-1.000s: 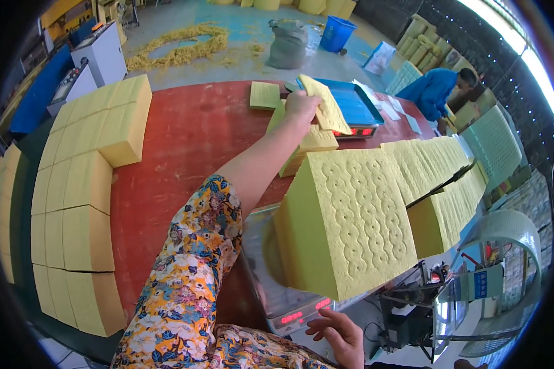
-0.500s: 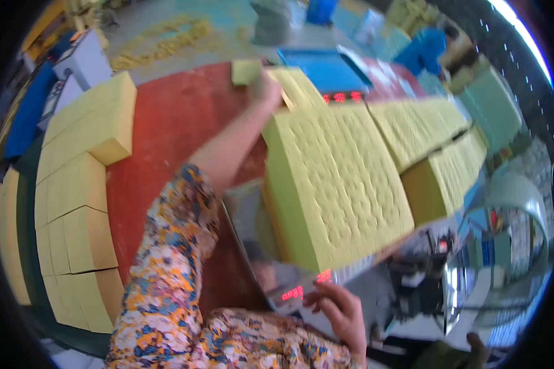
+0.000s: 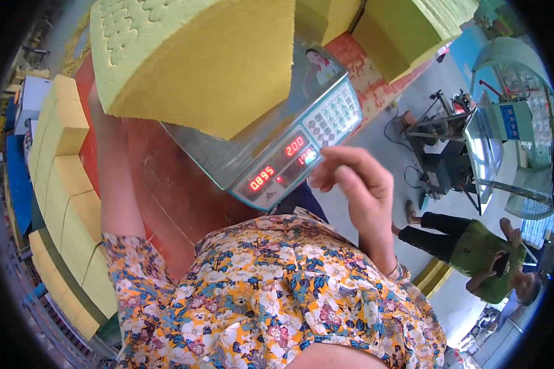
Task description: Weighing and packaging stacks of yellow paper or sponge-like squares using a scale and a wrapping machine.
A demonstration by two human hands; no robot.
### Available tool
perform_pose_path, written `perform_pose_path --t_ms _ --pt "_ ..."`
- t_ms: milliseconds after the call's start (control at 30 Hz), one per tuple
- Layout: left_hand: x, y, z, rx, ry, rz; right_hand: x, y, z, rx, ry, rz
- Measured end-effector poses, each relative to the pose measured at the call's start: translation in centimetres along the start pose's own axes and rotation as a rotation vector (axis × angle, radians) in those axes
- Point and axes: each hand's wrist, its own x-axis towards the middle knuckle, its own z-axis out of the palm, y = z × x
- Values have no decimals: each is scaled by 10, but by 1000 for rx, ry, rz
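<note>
A thick yellow block [image 3: 215, 67] with rows of curved marks on top rests on a digital scale [image 3: 212, 166] with a lit red display. My left forearm [image 3: 116, 178] reaches up along the block's left side. The left hand itself is hidden behind the block, so its fingers do not show. My right hand [image 3: 363, 190] hovers at the scale's front right corner, near the keypad [image 3: 332, 117]. Its fingers are loosely bent and apart, with nothing visible in them.
Yellow stacks [image 3: 74, 190] line the left edge of the red table [image 3: 160, 203]. Another yellow block [image 3: 400, 37] stands at the far right. Beyond the table are a metal machine [image 3: 443, 147] and a person in a green top [image 3: 480, 252].
The view has tipped down toward my body, so the scale and block appear nearer. The left hand, seen earlier at a small yellow piece beyond the block, is now hidden. The right hand remains by the scale.
</note>
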Motion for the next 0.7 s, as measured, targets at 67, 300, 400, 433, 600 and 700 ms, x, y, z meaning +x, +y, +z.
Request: perform_pose_path --t_ms 67,300,400,433,600,700 --pt "-53 24 35 133 116 -18 -2 -6 -15 24 70 -75" --pt "-114 78 42 260 186 42 30 -14 -41 127 12 -136" --pt "-118 110 50 35 -58 -36 57 -22 -47 70 -19 -169" --pt "-123 118 67 -14 -10 -105 67 -22 -47 91 -47 -203" --pt "-132 135 146 16 54 -218 139 -6 -50 -93 -56 -286" --pt "-136 145 171 102 -43 -257 169 6 -29 -164 -160 -341"
